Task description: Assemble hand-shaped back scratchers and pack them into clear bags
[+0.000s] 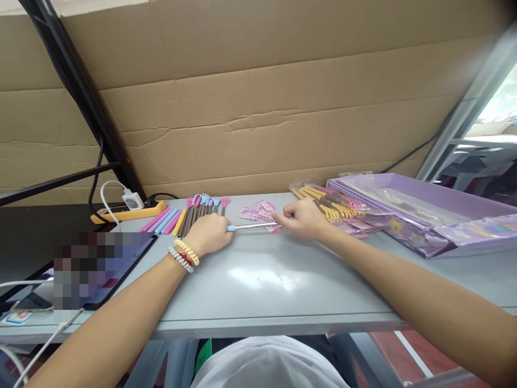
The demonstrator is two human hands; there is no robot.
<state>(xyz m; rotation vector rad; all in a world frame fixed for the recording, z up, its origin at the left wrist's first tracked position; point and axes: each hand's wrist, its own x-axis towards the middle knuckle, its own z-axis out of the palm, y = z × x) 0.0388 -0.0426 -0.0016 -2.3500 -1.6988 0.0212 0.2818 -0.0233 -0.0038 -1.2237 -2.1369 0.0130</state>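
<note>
A thin metal rod (256, 225) with a light blue end spans the gap between my hands, above the grey table. My left hand (210, 234) is closed round its blue end. The fingers of my right hand (302, 218) are pinched at the other end. Small pink and purple printed cards (258, 210) lie just behind the rod. Left of them, a row of dark sticks with pink and blue hand-shaped tips (205, 207) sits beside coloured tubes (165, 220). Bagged yellow and brown sticks (323, 202) lie to the right of my right hand.
A purple box (424, 207) with clear plastic inside stands at the right. On the left are a tablet (121, 269), white cables and a yellow power strip (133, 213) with a charger. Cardboard (258, 108) rises behind the table (262, 302).
</note>
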